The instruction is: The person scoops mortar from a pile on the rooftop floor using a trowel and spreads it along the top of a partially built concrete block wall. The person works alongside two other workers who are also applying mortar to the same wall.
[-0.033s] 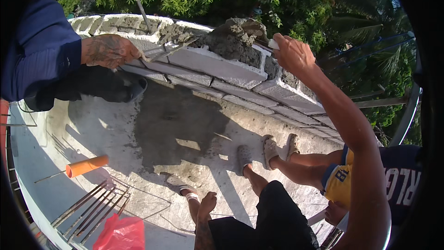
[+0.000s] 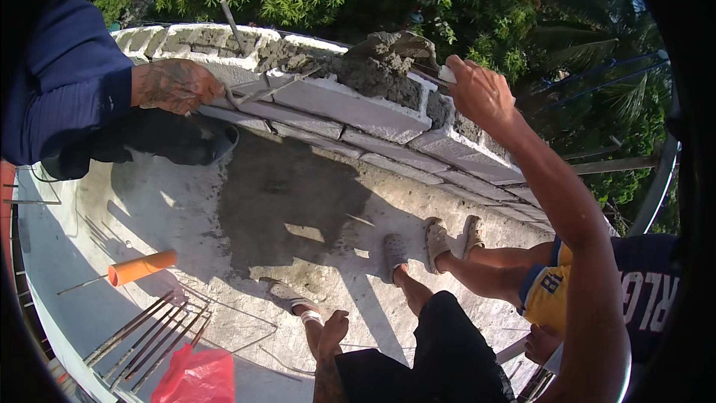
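My right hand point(image 2: 481, 93) grips the pale handle of a trowel point(image 2: 432, 56), whose blade is loaded with grey mortar point(image 2: 384, 67) on top of a pale block wall point(image 2: 350, 108). My left hand point(image 2: 333, 332) is low in the middle, closed beside my dark shorts; whatever it may hold is hidden. Across from it, at the upper left, a co-worker's tattooed hand point(image 2: 175, 86) holds a metal tool point(image 2: 272, 88) against the wall's upper edge.
Another person point(image 2: 552, 291) stands at my right. The concrete floor point(image 2: 164, 224) bears a dark damp patch. At lower left are an orange tube point(image 2: 142, 266), protruding rebar point(image 2: 145, 336) and a red plastic bag point(image 2: 194, 373). Trees grow beyond the wall.
My right hand and trowel have shifted slightly to the right. The co-worker's hand and tool have moved a very little.
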`<state>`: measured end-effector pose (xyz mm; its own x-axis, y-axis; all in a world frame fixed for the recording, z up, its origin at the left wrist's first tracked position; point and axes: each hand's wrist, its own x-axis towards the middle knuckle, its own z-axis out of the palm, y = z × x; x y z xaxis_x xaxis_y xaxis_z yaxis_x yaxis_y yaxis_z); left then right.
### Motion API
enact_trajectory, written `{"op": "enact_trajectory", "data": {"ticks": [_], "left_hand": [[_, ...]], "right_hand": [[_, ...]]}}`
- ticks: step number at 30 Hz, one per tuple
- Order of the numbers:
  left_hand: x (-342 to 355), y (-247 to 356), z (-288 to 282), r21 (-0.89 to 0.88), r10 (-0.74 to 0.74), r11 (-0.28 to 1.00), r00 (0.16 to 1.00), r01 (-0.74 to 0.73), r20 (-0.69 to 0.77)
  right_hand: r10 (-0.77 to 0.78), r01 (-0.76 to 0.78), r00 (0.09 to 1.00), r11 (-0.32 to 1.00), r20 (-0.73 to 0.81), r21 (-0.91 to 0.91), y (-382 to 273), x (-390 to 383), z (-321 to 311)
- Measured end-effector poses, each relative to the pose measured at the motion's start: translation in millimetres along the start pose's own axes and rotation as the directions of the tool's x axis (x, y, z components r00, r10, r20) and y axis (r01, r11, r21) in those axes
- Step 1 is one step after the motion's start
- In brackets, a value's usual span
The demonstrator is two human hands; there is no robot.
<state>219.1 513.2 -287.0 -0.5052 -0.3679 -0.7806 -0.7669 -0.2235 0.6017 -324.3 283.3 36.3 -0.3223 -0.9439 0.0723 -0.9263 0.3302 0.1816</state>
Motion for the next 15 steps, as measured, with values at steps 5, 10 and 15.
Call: {"op": "enact_trajectory", "data": {"ticks": [5, 10, 15], "left_hand": [[0, -16, -6, -0.022, -0.067, 0.997, 0.998, 0.067, 0.009], [-32, 22, -44, -0.321, 0.061, 0.942, 0.992, -0.094, -0.112], [-104, 77, -121, -0.191, -0.017, 0.981, 0.986, -0.015, -0.167]], "right_hand": [[0.027, -0.068, 0.942, 0.991, 0.335, 0.112, -34, -20, -7], [0.014, -0.065, 0.945, 0.987, 0.327, 0.147, -20, 9, -71], [0.031, -0.012, 0.891, 0.999, 0.453, -0.045, -36, 50, -93]]}}
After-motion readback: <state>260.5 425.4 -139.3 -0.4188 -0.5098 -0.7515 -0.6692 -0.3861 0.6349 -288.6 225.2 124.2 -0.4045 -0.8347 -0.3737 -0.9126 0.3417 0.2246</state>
